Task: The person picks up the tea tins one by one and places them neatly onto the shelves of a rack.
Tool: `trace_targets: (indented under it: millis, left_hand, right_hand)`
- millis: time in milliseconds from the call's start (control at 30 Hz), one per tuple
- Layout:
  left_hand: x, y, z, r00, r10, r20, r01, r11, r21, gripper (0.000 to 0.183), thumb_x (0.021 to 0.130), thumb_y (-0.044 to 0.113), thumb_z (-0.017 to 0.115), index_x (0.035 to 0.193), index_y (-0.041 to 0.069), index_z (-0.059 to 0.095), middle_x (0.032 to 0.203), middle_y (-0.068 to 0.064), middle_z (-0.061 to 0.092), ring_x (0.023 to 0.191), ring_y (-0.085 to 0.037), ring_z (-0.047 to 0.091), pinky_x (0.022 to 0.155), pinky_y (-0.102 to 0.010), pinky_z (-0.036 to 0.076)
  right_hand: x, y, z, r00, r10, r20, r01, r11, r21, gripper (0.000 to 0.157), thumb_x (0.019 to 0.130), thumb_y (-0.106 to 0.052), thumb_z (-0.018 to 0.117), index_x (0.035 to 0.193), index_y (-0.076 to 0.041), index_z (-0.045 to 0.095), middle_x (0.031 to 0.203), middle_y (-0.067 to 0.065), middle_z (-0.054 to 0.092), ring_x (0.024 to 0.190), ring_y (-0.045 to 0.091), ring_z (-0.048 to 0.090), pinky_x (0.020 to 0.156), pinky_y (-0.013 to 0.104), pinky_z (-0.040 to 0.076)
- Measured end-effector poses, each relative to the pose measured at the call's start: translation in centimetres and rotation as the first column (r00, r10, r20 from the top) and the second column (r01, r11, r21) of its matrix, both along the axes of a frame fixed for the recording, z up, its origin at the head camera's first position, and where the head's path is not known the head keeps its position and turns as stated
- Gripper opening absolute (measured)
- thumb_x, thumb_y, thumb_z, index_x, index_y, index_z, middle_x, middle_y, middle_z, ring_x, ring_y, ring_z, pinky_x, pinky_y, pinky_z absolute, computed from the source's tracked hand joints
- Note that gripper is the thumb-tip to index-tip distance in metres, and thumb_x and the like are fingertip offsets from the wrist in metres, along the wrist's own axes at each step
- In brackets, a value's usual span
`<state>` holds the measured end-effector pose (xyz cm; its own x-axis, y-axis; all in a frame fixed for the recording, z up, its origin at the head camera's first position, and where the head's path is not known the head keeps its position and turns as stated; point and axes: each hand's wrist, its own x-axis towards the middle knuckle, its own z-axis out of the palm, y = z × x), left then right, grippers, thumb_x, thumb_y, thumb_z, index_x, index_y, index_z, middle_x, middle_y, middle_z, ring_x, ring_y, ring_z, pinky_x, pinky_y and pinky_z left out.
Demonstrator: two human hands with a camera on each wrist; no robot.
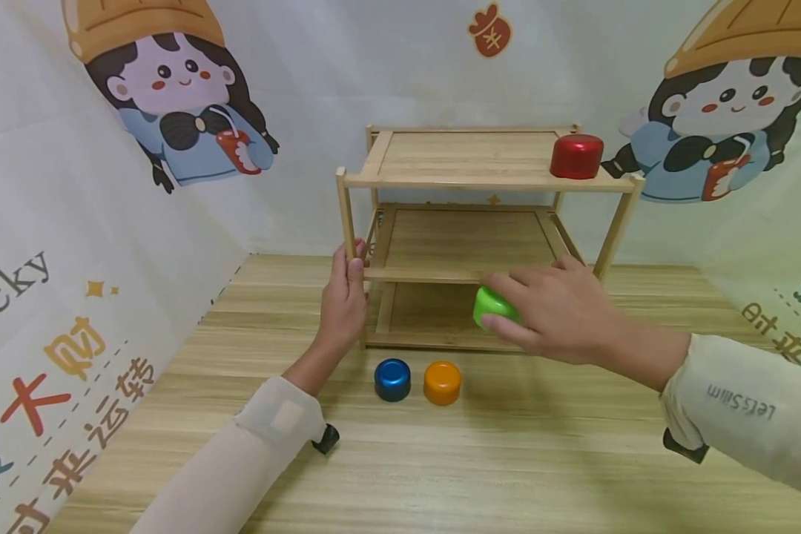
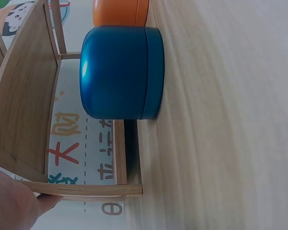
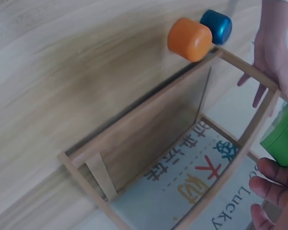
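My right hand (image 1: 561, 311) grips a small round green canister (image 1: 490, 306), held at the front edge of the middle shelf of a three-tier wooden rack (image 1: 474, 182). In the right wrist view the green canister (image 3: 282, 136) shows at the right edge, fingers beside it. My left hand (image 1: 344, 297) holds the rack's left front post, thumb in front and fingers behind. A red canister (image 1: 577, 156) stands on the top shelf at the right. On the table before the rack, a blue canister (image 1: 392, 380) and an orange canister (image 1: 443, 383) stand side by side.
The rack stands on a wood-grain table (image 1: 400, 475). Behind it and along both sides hangs a white printed cloth (image 1: 320, 81) with cartoon figures and lettering. The rack's right front post (image 1: 618, 226) rises beyond my right hand.
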<state>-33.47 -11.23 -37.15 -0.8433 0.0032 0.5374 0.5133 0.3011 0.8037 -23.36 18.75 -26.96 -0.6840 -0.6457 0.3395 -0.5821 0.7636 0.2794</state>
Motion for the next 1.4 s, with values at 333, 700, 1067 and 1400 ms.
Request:
trace_targets:
  millis: [333,700,1067,1400]
  left_hand:
    - [0.2,0.1,0.2,1.000,0.011,0.010,-0.011,1.000,-0.013,0.047,0.113,0.039,0.027,0.153,0.017,0.037,0.154,-0.006,0.052,0.118,-0.027,0.057,0.076,-0.041,0.052]
    - [0.2,0.1,0.2,1.000,0.000,0.012,0.000,1.000,-0.005,0.049,0.112,0.041,0.026,0.154,0.017,0.036,0.152,-0.009,0.053,0.115,-0.027,0.056,0.080,-0.052,0.053]
    - [0.0,0.1,0.0,1.000,-0.002,-0.002,0.002,1.000,-0.001,0.046,0.113,0.037,0.028,0.153,0.017,0.038,0.153,-0.007,0.053,0.112,-0.027,0.057,0.077,-0.042,0.051]
    - [-0.1,0.1,0.0,1.000,0.011,-0.008,-0.011,1.000,-0.010,0.046,0.113,0.038,0.027,0.151,0.016,0.039,0.146,-0.011,0.056,0.121,-0.027,0.057,0.080,-0.042,0.054]
  right_hand:
    - [-0.5,0.6,2.3,0.999,-0.047,0.006,0.047,0.999,-0.019,0.051,0.099,-0.055,0.052,0.131,-0.016,0.060,0.102,0.004,0.072,0.088,0.022,0.065,0.076,0.046,0.048]
    - [-0.8,1.0,4.4,0.997,-0.074,0.009,0.074,0.997,-0.018,0.051,0.100,-0.053,0.052,0.135,-0.017,0.059,0.103,0.006,0.073,0.088,0.024,0.064,0.077,0.048,0.048]
    - [-1.5,1.5,6.4,0.998,-0.064,-0.012,0.064,0.998,-0.014,0.050,0.100,-0.052,0.052,0.133,-0.015,0.059,0.095,0.007,0.070,0.085,0.026,0.064,0.076,0.051,0.050]
    - [-2.0,1.7,8.0,0.998,-0.041,-0.041,0.039,0.998,-0.043,0.047,0.100,-0.052,0.051,0.127,-0.014,0.060,0.088,0.006,0.068,0.080,0.024,0.060,0.078,0.049,0.045]
